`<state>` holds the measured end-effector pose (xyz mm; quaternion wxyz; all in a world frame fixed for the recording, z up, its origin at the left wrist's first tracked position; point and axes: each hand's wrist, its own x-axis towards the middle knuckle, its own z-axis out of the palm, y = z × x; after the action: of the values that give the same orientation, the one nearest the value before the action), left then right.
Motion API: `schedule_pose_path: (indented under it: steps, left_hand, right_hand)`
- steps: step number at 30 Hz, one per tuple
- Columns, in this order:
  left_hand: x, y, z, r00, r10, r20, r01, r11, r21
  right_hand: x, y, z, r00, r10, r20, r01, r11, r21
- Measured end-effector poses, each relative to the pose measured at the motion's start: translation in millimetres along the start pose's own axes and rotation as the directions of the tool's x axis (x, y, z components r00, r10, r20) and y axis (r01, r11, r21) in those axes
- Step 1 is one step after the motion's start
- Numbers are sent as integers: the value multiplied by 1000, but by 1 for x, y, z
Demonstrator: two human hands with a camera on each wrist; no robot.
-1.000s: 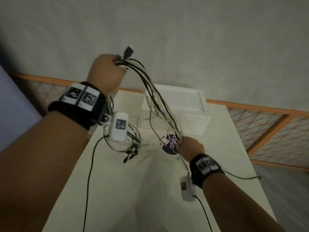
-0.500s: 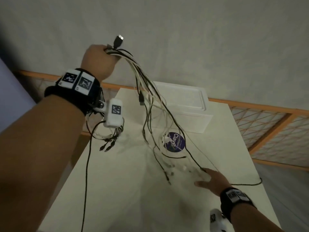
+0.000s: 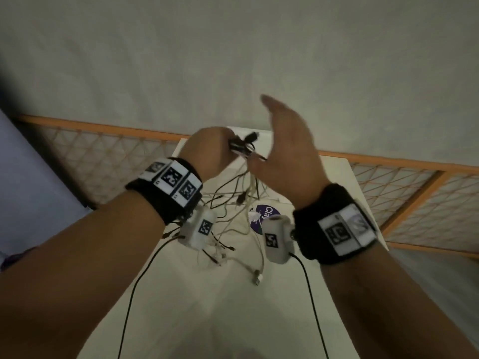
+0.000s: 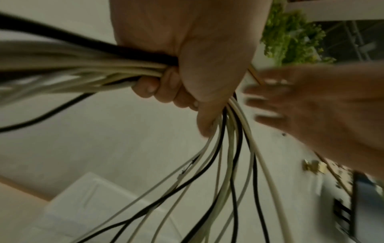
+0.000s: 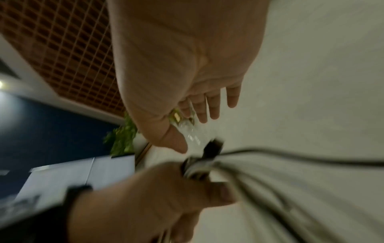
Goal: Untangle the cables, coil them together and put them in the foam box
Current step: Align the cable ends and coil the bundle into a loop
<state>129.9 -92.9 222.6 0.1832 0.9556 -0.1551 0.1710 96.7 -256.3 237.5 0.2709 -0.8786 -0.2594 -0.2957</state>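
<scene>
My left hand (image 3: 207,149) is raised over the table and grips a bundle of black and white cables (image 3: 243,147) in its fist; the left wrist view shows the fingers (image 4: 166,85) curled round the cables (image 4: 230,156). The strands hang down and their plug ends lie tangled on the white table (image 3: 181,294). My right hand (image 3: 285,149) is up beside the bundle, fingers straight and spread, holding nothing; the right wrist view shows its open palm (image 5: 187,65) just above the left fist (image 5: 158,185). The white foam box (image 4: 93,205) stands behind, mostly hidden by my hands in the head view.
A round purple label (image 3: 264,216) lies on the table under the hanging cables. An orange-framed lattice rail (image 3: 404,193) runs behind and to the right of the table. Black wrist-camera leads (image 3: 134,294) trail across the near tabletop.
My right hand has left the tabletop and risen next to the left fist, open. My left hand has come lower and toward the centre with the bundle; more cable now lies slack on the table.
</scene>
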Motion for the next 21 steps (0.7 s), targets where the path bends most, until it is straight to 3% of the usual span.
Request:
schedule_pose_path:
  steps: [2, 3, 5, 7, 10, 15, 19, 21]
  left_hand:
    - [-7, 8, 13, 985, 148, 88, -145, 989, -30]
    - [-10, 10, 18, 972, 163, 171, -159, 986, -40]
    - [-12, 8, 22, 941, 111, 320, -87, 992, -87]
    - [-15, 3, 25, 920, 61, 386, -5, 989, -146]
    - [-20, 0, 31, 936, 42, 350, 38, 975, -219]
    - [-23, 0, 39, 952, 15, 307, 93, 938, -334]
    - [-23, 2, 48, 962, 13, 274, 60, 964, -258]
    - [-24, 0, 53, 949, 93, 300, 16, 939, -343]
  right_hand:
    - [4, -8, 23, 960, 23, 277, -2, 997, -77]
    - [3, -7, 33, 919, 65, 389, -10, 990, -143]
    - [-6, 2, 45, 859, 160, 486, -72, 978, -194]
    - [-12, 7, 48, 836, 228, 499, -153, 970, -188]
    - [-16, 4, 51, 837, 278, 471, -179, 953, -243]
    - [-27, -6, 55, 883, 189, 429, 48, 874, -484]
    - [-33, -4, 56, 867, 183, 464, 33, 908, -418]
    - [-33, -3, 49, 842, 212, 497, -11, 927, -376]
